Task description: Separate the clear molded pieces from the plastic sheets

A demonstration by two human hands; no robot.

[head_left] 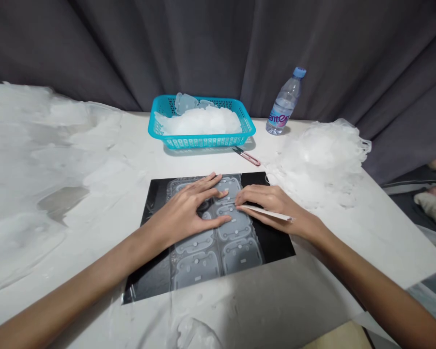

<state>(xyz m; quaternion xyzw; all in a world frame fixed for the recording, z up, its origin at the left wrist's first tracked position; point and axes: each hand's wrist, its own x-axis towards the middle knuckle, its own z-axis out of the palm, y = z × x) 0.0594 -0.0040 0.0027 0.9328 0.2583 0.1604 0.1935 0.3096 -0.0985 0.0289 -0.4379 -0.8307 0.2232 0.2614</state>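
A clear moulded plastic sheet (236, 223) with several rounded-rectangle shapes lies over a black mat (276, 240). My left hand (194, 206) rests on the sheet's upper left part, its fingers spread and the thumb stretched to the right. In my right hand (267, 201) is a slim white tool (267, 212), pinched between bent fingers. Its blunt end sticks out toward the wrist; its tip is hidden at the fingertips, so I cannot tell its exact kind. The right fingertips touch the sheet near its upper right edge.
A blue basket (207, 141) of translucent plastic pieces stands at the back, with pink-handled thread snips (249, 157) before it. A water bottle (284, 106) stands back right. Heaped translucent plastic (323, 155) lies right; more sheets (18, 160) cover the left. Crumpled plastic (198, 334) sits at the front.
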